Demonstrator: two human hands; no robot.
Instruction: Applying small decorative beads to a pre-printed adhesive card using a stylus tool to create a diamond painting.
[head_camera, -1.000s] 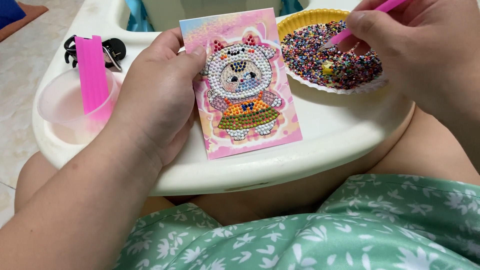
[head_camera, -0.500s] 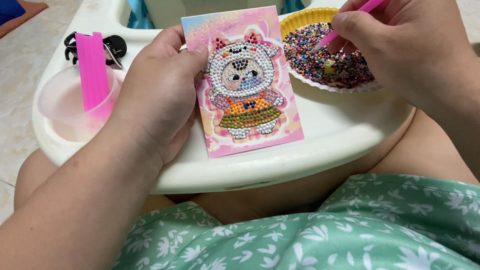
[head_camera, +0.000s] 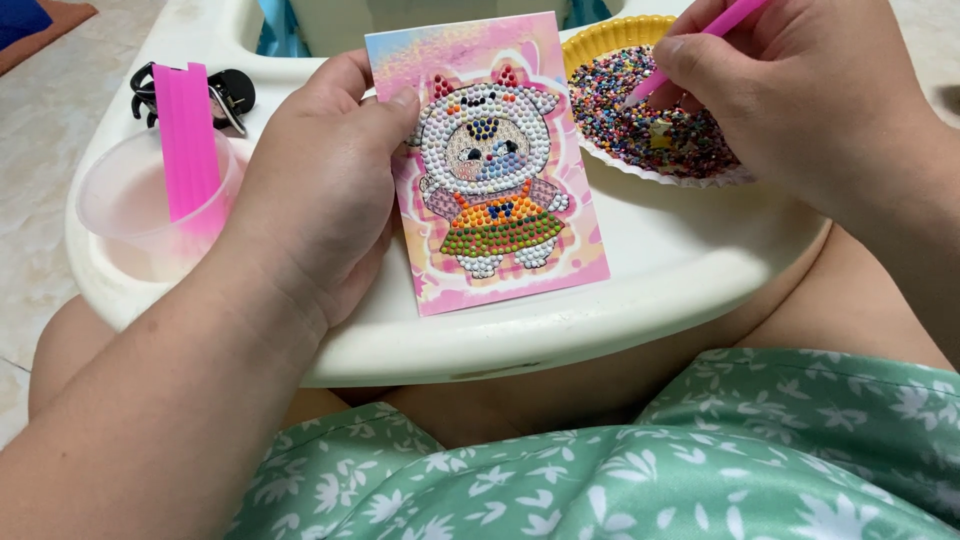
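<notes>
Bare tray (head_camera: 680, 250) strip below bead dish (head_camera: 640, 120) — card (head_camera: 490, 160) alongside.

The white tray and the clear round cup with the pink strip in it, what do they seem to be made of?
The white tray looks like moulded plastic: smooth, slightly glossy, with rounded edges. The clear round cup seems to be thin translucent plastic, since the tray shows through its wall. The pink strip standing in it looks like stiff, matte plastic, though that is less certain.

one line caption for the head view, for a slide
Left hand steadies a bead picture on a white tray; right hand dips a pink pen into a bead dish.
</notes>
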